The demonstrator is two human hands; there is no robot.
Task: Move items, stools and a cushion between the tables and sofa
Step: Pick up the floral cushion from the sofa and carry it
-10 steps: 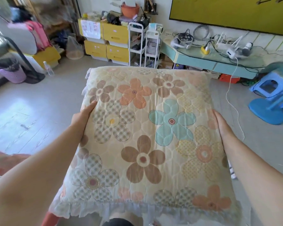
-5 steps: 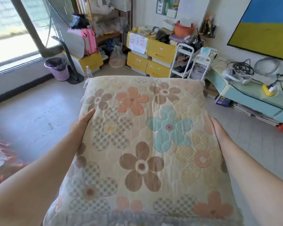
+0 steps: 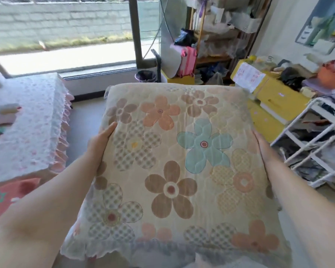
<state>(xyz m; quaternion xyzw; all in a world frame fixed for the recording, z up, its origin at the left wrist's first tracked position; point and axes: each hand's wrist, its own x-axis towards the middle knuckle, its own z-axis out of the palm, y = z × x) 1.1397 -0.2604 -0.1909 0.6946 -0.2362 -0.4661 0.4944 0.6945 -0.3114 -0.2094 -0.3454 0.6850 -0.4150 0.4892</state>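
Note:
A large cream cushion (image 3: 174, 167) with quilted flowers in orange, brown and teal fills the middle of the view, held flat in front of me. My left hand (image 3: 100, 141) grips its left edge, thumb on top. On the opposite edge my right hand (image 3: 263, 146) presses in, fingers tucked under. A table with a white lace cloth and pink frill (image 3: 27, 132) stands at the left, carrying a few small blurred items (image 3: 5, 118).
A white wire rack (image 3: 317, 147) stands close on the right, with yellow drawer cabinets (image 3: 278, 101) behind it. A purple bin (image 3: 145, 76), a pink bag (image 3: 188, 60) and cluttered shelves sit by the big window. Grey floor runs between the table and the cushion.
The view has swung left: the teal bench and blue stools are gone, and the window and lace-covered table have come into sight. Both hands keep the same hold on the cushion.

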